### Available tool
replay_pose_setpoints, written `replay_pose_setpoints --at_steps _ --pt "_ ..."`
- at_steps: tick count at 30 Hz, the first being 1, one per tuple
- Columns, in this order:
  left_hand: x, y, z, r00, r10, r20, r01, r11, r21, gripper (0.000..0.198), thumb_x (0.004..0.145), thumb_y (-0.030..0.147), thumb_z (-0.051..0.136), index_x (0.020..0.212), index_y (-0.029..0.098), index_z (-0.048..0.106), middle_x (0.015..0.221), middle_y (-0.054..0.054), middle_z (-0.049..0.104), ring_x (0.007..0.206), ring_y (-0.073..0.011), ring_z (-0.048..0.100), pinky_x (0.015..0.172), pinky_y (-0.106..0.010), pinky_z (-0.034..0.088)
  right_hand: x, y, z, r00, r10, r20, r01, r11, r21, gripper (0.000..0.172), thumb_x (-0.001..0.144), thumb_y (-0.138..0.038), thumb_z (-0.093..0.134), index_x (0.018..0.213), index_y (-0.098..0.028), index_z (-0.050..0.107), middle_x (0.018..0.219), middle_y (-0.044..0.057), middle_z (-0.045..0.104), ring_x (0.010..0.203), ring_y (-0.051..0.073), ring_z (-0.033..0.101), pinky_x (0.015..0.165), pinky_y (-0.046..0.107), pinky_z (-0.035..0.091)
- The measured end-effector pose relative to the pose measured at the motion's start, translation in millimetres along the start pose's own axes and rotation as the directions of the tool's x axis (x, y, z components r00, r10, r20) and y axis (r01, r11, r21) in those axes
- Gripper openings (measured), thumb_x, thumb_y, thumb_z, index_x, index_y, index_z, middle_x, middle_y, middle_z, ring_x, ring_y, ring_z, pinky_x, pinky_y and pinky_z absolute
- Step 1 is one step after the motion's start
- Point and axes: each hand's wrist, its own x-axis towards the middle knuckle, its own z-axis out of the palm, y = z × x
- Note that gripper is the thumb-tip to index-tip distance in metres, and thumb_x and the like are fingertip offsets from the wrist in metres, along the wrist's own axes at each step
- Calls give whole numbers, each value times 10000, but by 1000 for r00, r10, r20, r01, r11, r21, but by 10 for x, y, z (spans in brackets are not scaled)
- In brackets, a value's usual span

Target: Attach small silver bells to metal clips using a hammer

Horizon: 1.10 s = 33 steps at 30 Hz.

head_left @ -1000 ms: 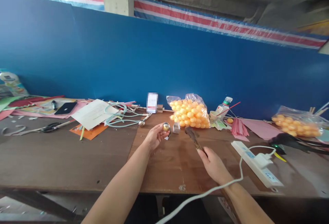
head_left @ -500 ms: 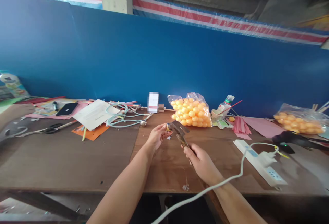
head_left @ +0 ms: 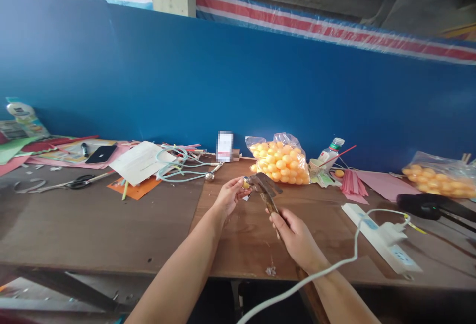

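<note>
My left hand [head_left: 229, 197] is closed in a pinch on a small orange ball [head_left: 246, 183] held just above the brown wooden board [head_left: 245, 244]. My right hand [head_left: 293, 232] is closed round the handle of a dark, rusty tool [head_left: 265, 187]. The tool's head is against the ball; whether it grips the ball I cannot tell. A clear bag of orange balls [head_left: 280, 160] lies just behind both hands.
A white power strip [head_left: 379, 237] with a plug and a white cable [head_left: 316, 277] lies at the right, the cable crossing my right forearm. Scissors [head_left: 76, 182], papers and a coil of pale green cord [head_left: 174, 162] lie at the left. A second bag of balls [head_left: 439, 177] sits far right.
My right hand has brought the tool leftward from the board's middle up to the ball in my left hand. The left hand has stayed nearly in place.
</note>
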Motion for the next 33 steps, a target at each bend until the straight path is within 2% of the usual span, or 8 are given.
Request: replay_pose_setpoints --at_steps 6,10,16,21,25,27,30,33 --pt "-9 16 15 999 -8 -34 8 1000 -10 224 776 198 689 964 86 642 838 -102 702 689 -154 689 694 -251 562 18 68 4 999 41 9 -41 999 8 409 888 -543 424 964 -194 622 793 51 650 623 173 559 566 279 444" --pt "-4 54 8 997 -6 -77 2 999 -46 199 798 190 653 961 79 626 844 -111 699 712 -161 691 687 -239 564 30 221 -220 993 -80 -88 55 963 -262 334 884 -485 453 944 -203 621 885 77 660 806 222 607 746 327 462" --pt "9 104 -9 986 -20 -163 1 993 -121 203 814 219 625 964 86 591 813 -112 692 781 -187 697 667 -237 566 133 984 -654 989 -92 -114 -11 727 -687 289 855 -383 484 994 -180 634 931 113 635 888 266 602 793 371 453" --pt "12 120 -15 981 -13 -193 -11 992 -123 148 821 210 609 912 95 590 759 -96 685 760 -181 697 628 -214 557 182 1392 -799 993 -62 -103 -51 559 -828 265 833 -315 521 944 -127 670 853 148 635 835 292 612 780 385 451" --pt "12 116 -18 980 -13 -201 -10 994 -113 133 840 204 576 897 85 592 756 -98 684 716 -165 691 618 -208 552 209 1211 -773 993 -15 -119 -91 546 -833 286 838 -312 530 1016 -130 661 912 156 636 856 296 610 770 388 446" --pt "8 114 -19 979 -11 -203 -12 994 -112 141 834 206 584 903 84 589 764 -101 683 715 -165 689 625 -213 553 271 1001 -691 984 -108 -141 -50 594 -803 293 844 -320 526 1063 -167 647 989 141 630 916 286 595 805 381 436" --pt "2 118 -20 977 -4 -213 -15 996 -90 164 829 218 594 928 88 581 759 -94 677 705 -165 686 615 -218 552 466 667 -443 959 -256 -118 110 725 -680 259 876 -320 483 1032 -206 655 1012 92 637 945 228 590 833 318 428" --pt "3 121 -25 972 3 -234 -19 998 -67 171 843 215 569 963 93 572 729 -80 668 661 -149 674 595 -216 548 749 417 -97 970 -241 -11 188 781 -595 221 875 -291 481 913 -238 692 895 50 663 854 195 610 755 278 430"
